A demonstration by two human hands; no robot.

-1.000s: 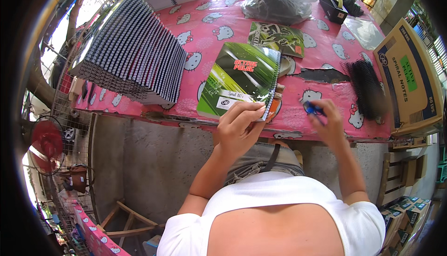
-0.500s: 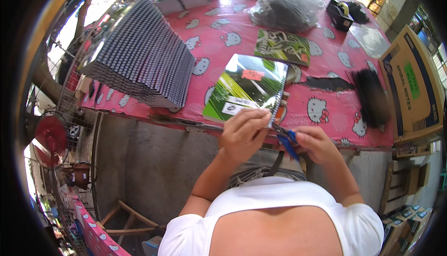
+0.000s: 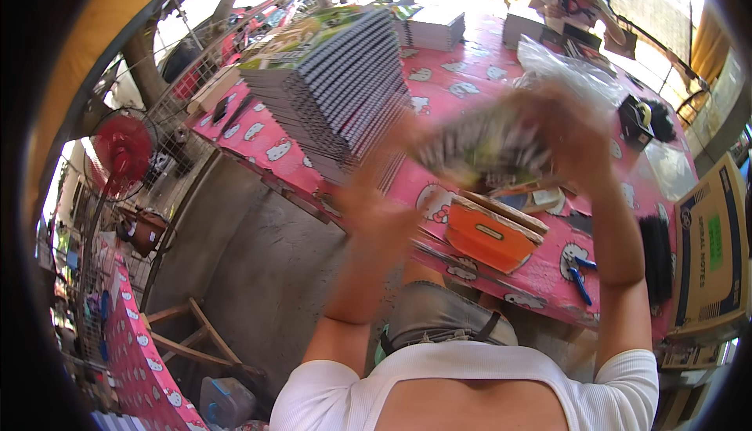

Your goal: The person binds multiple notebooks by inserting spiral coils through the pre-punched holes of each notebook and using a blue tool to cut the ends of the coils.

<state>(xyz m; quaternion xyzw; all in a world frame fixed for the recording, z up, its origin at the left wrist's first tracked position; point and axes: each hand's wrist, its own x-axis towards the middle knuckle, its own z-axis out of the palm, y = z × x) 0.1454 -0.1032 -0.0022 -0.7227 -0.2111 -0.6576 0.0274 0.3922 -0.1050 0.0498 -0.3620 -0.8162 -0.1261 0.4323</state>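
Observation:
My right hand (image 3: 570,137) grips a green-and-black patterned notebook (image 3: 482,149), smeared by motion, raised above the table. Beside the tall stack of spiral notebooks (image 3: 333,90), my left hand (image 3: 384,196) is also blurred, apart from the notebook, its fingers too smeared to read. Under the raised notebook stands an orange-faced wooden block or holder (image 3: 489,235). A cutting tool with blue handles (image 3: 581,278), like pliers, lies near the table's front edge to the right.
On the pink patterned table (image 3: 270,145) are a clear plastic bag (image 3: 548,67), a black tape dispenser (image 3: 636,121) and a bundle of black spirals (image 3: 656,258). A cardboard box (image 3: 709,247) stands at the right. Another person (image 3: 576,8) sits at the far side. A red fan (image 3: 121,153) is at left.
The blue-handled tool left my right hand and lies on the table. My right hand now lifts a notebook, and my left hand has moved toward the stack. The view has shifted.

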